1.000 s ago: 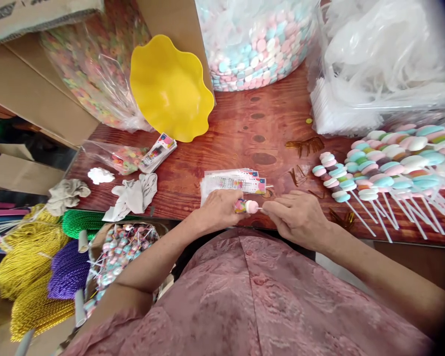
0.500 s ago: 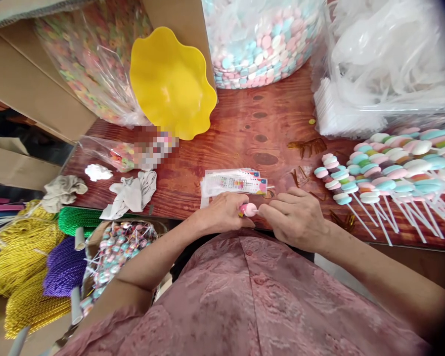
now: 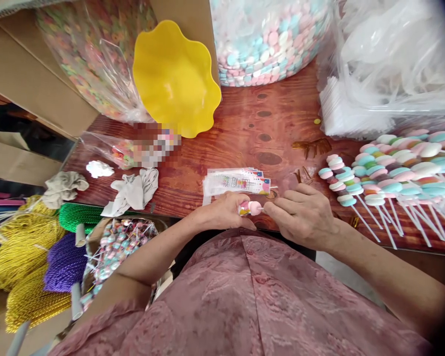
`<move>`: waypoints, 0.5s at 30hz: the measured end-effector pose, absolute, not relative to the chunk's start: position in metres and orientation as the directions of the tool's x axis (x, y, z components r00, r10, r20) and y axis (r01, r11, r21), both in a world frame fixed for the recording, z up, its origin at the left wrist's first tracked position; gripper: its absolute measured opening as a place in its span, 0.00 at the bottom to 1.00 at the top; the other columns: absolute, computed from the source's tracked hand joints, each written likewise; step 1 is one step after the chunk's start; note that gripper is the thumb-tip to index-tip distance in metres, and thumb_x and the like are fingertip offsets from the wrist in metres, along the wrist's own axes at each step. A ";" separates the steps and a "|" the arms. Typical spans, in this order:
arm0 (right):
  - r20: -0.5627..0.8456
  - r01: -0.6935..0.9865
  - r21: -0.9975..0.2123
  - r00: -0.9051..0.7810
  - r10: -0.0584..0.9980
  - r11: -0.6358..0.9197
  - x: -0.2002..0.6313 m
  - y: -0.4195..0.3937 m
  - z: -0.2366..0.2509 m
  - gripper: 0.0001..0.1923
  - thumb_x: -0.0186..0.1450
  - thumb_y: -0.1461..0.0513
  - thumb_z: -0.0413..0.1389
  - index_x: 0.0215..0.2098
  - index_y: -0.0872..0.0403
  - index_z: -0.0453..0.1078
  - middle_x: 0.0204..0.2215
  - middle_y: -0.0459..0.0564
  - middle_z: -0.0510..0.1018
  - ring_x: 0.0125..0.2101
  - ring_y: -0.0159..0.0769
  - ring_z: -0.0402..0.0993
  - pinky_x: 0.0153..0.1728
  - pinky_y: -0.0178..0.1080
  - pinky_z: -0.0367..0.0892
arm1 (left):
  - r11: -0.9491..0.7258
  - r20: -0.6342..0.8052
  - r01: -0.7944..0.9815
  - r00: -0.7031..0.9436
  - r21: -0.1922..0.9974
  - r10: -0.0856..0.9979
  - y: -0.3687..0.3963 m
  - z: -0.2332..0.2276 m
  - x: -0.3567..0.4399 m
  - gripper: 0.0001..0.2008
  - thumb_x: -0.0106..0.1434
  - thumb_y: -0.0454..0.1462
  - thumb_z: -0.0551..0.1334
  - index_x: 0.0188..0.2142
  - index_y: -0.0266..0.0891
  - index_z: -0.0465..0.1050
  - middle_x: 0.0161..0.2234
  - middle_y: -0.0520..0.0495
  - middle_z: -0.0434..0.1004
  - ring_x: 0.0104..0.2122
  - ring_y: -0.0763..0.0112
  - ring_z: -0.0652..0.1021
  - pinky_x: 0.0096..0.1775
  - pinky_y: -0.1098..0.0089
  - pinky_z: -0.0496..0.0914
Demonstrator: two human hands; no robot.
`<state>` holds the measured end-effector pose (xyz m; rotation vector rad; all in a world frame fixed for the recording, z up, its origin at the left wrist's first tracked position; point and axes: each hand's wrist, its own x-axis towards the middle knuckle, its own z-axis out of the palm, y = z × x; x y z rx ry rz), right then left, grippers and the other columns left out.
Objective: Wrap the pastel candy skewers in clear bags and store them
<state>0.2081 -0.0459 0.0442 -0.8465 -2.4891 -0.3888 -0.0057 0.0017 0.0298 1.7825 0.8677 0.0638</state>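
the left hand [image 3: 226, 211] and the right hand [image 3: 300, 215] are close together at the near edge of the table [image 3: 244, 133]. both pinch one candy stick [image 3: 251, 208]: the left closed on the candy end, the right on the thin stick end. it looks like the candy end is going into a small wrapper, so the next move needs a slow, straight push. the pile of wrappers [image 3: 237, 182] lies just behind the hands. finished candy sticks [image 3: 374, 178] lie toward the right edge. since a moment ago the hands hardly moved; the candy turned a little.
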 end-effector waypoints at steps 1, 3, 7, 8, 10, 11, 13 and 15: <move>0.522 0.612 0.115 -0.708 0.477 0.783 0.207 -0.046 0.044 0.09 0.68 0.68 0.50 0.31 0.54 0.68 0.20 0.43 0.70 0.24 0.31 0.58 0.30 0.40 0.51 | -0.143 -0.367 0.536 0.725 0.832 0.582 0.002 0.030 -0.005 0.13 0.50 0.41 0.70 0.27 0.37 0.68 0.25 0.56 0.64 0.27 0.75 0.65 0.28 0.73 0.56; 0.527 0.562 0.115 -0.733 0.430 0.819 0.205 -0.049 0.046 0.09 0.68 0.68 0.51 0.30 0.54 0.68 0.20 0.43 0.70 0.24 0.32 0.58 0.30 0.41 0.51 | -0.174 -0.381 0.573 0.712 0.801 0.590 0.002 0.030 -0.005 0.15 0.49 0.43 0.70 0.26 0.38 0.67 0.24 0.56 0.63 0.26 0.76 0.63 0.27 0.72 0.54; 0.460 0.518 0.106 -0.782 0.420 0.849 0.201 -0.061 0.053 0.09 0.68 0.68 0.51 0.32 0.51 0.69 0.23 0.45 0.73 0.25 0.33 0.60 0.30 0.43 0.54 | -0.190 -0.426 0.651 0.661 0.735 0.618 0.002 0.029 -0.007 0.18 0.47 0.48 0.69 0.25 0.38 0.66 0.23 0.57 0.63 0.25 0.76 0.62 0.27 0.72 0.53; 0.438 0.525 0.090 -0.784 0.440 0.846 0.201 -0.065 0.055 0.09 0.68 0.68 0.51 0.34 0.50 0.69 0.23 0.45 0.74 0.25 0.33 0.61 0.30 0.43 0.55 | -0.198 -0.431 0.663 0.655 0.722 0.621 0.002 0.029 -0.007 0.18 0.47 0.48 0.69 0.25 0.38 0.66 0.23 0.57 0.63 0.25 0.76 0.62 0.27 0.72 0.53; 0.422 0.539 0.032 -0.770 0.478 0.841 0.199 -0.071 0.059 0.09 0.67 0.69 0.51 0.39 0.49 0.69 0.25 0.45 0.74 0.25 0.35 0.62 0.29 0.44 0.54 | -0.230 -0.426 0.668 0.663 0.708 0.615 0.001 0.029 -0.008 0.18 0.48 0.49 0.67 0.24 0.38 0.65 0.22 0.56 0.63 0.24 0.76 0.61 0.27 0.71 0.52; 0.431 0.539 0.000 -0.760 0.487 0.842 0.198 -0.073 0.061 0.10 0.67 0.69 0.52 0.40 0.48 0.69 0.25 0.45 0.73 0.25 0.35 0.62 0.28 0.44 0.53 | -0.252 -0.416 0.662 0.675 0.705 0.609 0.001 0.030 -0.008 0.18 0.49 0.49 0.67 0.23 0.38 0.64 0.22 0.57 0.62 0.24 0.77 0.60 0.27 0.71 0.51; 0.460 0.526 -0.030 -0.747 0.479 0.850 0.197 -0.073 0.063 0.10 0.66 0.70 0.53 0.41 0.49 0.68 0.24 0.45 0.72 0.25 0.35 0.61 0.28 0.44 0.52 | -0.286 -0.396 0.646 0.698 0.707 0.597 0.000 0.031 -0.009 0.18 0.49 0.48 0.66 0.22 0.39 0.62 0.21 0.57 0.60 0.23 0.77 0.59 0.26 0.71 0.50; 0.496 0.506 -0.009 -0.747 0.444 0.862 0.196 -0.069 0.062 0.09 0.66 0.70 0.52 0.39 0.52 0.68 0.22 0.44 0.71 0.24 0.34 0.60 0.28 0.43 0.52 | -0.296 -0.386 0.626 0.718 0.721 0.579 -0.001 0.032 -0.009 0.17 0.50 0.47 0.66 0.21 0.39 0.61 0.20 0.57 0.59 0.23 0.77 0.59 0.26 0.70 0.50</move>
